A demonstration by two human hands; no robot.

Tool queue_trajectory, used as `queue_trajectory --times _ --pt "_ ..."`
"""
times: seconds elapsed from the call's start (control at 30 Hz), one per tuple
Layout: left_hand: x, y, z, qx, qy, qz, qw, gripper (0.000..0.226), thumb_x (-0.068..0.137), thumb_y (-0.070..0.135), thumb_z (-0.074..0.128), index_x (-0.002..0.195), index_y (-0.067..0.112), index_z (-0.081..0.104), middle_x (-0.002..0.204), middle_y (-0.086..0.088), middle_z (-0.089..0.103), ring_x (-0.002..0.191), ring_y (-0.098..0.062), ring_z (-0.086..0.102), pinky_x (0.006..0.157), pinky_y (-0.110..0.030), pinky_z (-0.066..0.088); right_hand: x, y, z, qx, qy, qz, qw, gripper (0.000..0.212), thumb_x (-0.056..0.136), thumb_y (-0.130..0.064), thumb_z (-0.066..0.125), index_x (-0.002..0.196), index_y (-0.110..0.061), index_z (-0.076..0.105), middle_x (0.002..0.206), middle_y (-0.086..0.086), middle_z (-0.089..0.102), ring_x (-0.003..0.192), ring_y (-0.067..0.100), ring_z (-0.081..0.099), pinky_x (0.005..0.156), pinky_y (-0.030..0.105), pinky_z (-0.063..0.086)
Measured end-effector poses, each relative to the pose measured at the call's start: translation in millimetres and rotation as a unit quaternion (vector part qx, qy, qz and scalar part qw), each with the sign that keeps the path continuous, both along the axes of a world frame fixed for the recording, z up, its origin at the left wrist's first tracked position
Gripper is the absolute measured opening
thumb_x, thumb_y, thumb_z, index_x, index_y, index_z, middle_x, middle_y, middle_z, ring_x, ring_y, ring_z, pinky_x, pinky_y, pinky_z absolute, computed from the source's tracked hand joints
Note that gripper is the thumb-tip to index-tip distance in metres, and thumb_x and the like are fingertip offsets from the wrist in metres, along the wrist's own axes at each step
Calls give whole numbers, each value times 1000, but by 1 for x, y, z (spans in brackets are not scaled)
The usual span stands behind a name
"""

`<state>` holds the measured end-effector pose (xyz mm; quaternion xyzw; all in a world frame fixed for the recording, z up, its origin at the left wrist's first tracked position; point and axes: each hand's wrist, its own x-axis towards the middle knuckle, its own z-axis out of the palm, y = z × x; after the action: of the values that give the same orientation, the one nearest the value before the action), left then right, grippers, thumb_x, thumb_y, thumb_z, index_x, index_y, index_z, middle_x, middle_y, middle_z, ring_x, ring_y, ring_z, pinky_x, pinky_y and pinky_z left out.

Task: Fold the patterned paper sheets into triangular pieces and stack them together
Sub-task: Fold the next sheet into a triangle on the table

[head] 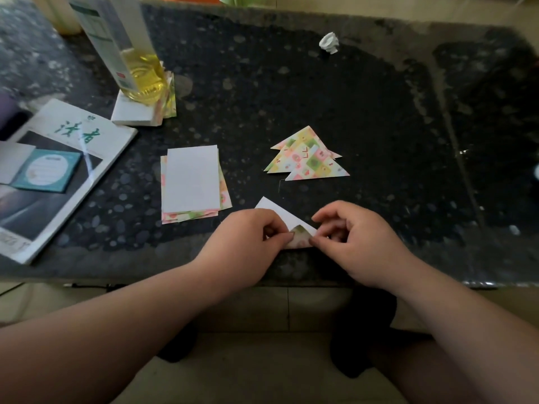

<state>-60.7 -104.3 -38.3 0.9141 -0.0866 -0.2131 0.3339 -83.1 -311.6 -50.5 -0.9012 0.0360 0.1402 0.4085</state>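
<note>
A partly folded paper sheet (281, 214), white side up with a patterned flap showing, lies near the table's front edge. My left hand (248, 240) pinches its left part and my right hand (355, 237) pinches its right part, thumbs and forefingers pressed on the fold. Beyond the hands, several finished patterned triangles (306, 157) lie overlapped in a loose stack. To the left sits a pile of unfolded rectangular sheets (192, 182), the top one white side up.
A dark speckled stone table (379, 112) carries a magazine (58, 170) with a teal notepad (48, 170) at the left. A bottle of yellow liquid (140, 74) stands on a white block at the back left. A crumpled white paper ball (329, 42) lies far back.
</note>
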Motion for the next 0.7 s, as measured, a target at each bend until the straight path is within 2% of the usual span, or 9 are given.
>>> queue_trajectory --times 0.23,0.33,0.37,0.43,0.5,0.57,0.6,0.63,0.7 --pt "7 0 3 4 36 37 999 13 98 38 66 85 37 63 84 18 62 78 1 57 59 -11 37 6 3 -2 18 20 -51 998 19 85 -20 83 90 -28 67 81 -8 72 75 13 66 66 19 54" --pt "9 0 4 7 36 41 998 7 96 39 68 98 36 62 92 19 62 82 1 58 64 -10 40 8 8 -4 23 33 -73 997 17 87 -19 82 92 -26 67 79 -7 71 65 5 64 59 14 51" --pt "8 1 4 14 27 31 999 15 96 39 68 107 36 59 100 21 61 88 1 58 70 -11 43 9 10 -5 15 36 -82 996 17 87 -20 82 91 -26 67 79 -7 71 63 3 64 58 14 50" --pt "-2 4 0 56 -60 -29 996 33 95 40 68 124 32 54 118 19 53 106 -3 55 87 -19 46 12 13 -7 -1 36 -99 994 18 85 -23 84 88 -27 67 78 -7 71 63 5 64 60 21 50" --pt "-18 4 -4 123 -189 -117 967 47 90 45 69 129 22 57 130 5 53 121 -18 51 101 -35 46 14 15 -7 -8 32 -110 993 18 85 -24 84 87 -27 66 78 -7 69 66 5 63 62 21 47" --pt "-35 -2 -4 183 -214 -169 945 64 84 55 65 134 15 59 143 -6 54 132 -28 49 110 -44 43 15 16 -7 -17 30 -115 993 18 85 -24 83 87 -27 65 78 -7 68 69 5 63 61 19 44" --pt "-42 -6 -4 204 -193 -200 939 77 85 59 60 143 10 53 153 -13 47 141 -33 42 117 -47 35 15 17 -8 -19 28 -116 993 18 86 -23 83 86 -27 65 78 -7 68 69 6 63 61 19 44" --pt "-48 -10 -4 225 -165 -237 931 89 89 62 52 156 6 35 164 -19 29 152 -36 26 124 -49 21 15 18 -8 -21 27 -118 992 18 86 -23 82 86 -27 64 77 -7 68 69 7 63 61 20 46" --pt "-57 -14 -7 249 -116 -285 918 95 100 66 32 155 4 -15 167 -18 -18 156 -34 -16 127 -50 -7 16 20 -9 -19 25 -124 992 18 86 -23 82 85 -27 64 77 -5 69 67 10 65 63 26 51"
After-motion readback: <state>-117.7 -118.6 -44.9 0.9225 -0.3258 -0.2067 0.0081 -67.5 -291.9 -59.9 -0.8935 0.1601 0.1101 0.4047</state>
